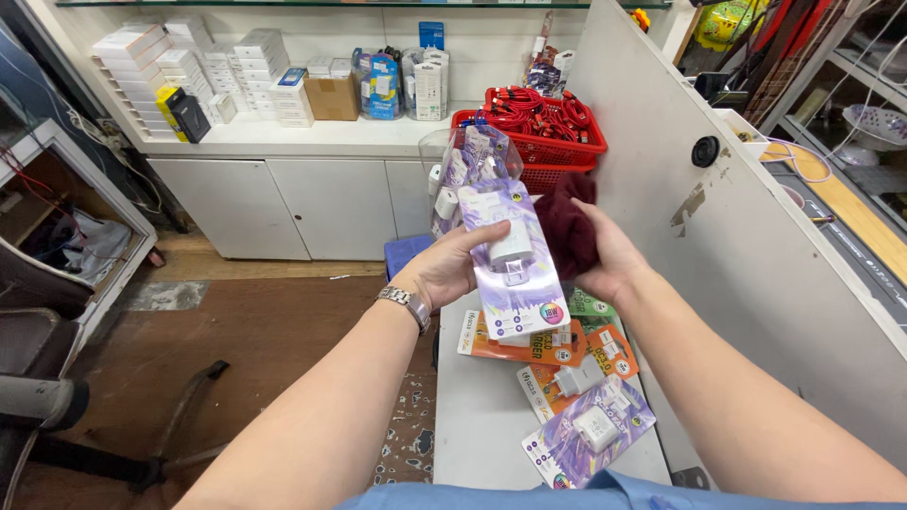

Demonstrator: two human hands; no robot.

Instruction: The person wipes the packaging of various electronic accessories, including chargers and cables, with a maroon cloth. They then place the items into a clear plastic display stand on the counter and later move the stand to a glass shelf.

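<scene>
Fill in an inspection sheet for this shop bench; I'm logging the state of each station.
Surface: narrow white table, partly covered by packs.
Job's things: purple charger pack in the left hand; dark red cloth in the right hand.
Clutter: orange charger packs, another purple pack lying on the table.
Grippers: both hands closed on their items.
Cables: red cables heaped in a red basket.
Surroundings: white boxes on a counter, grey partition at right.

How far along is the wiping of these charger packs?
In hand: left hand holds a purple charger pack; right hand holds a maroon cloth against it. On the table lie orange packs and another purple pack; which are done, cannot tell.
</scene>
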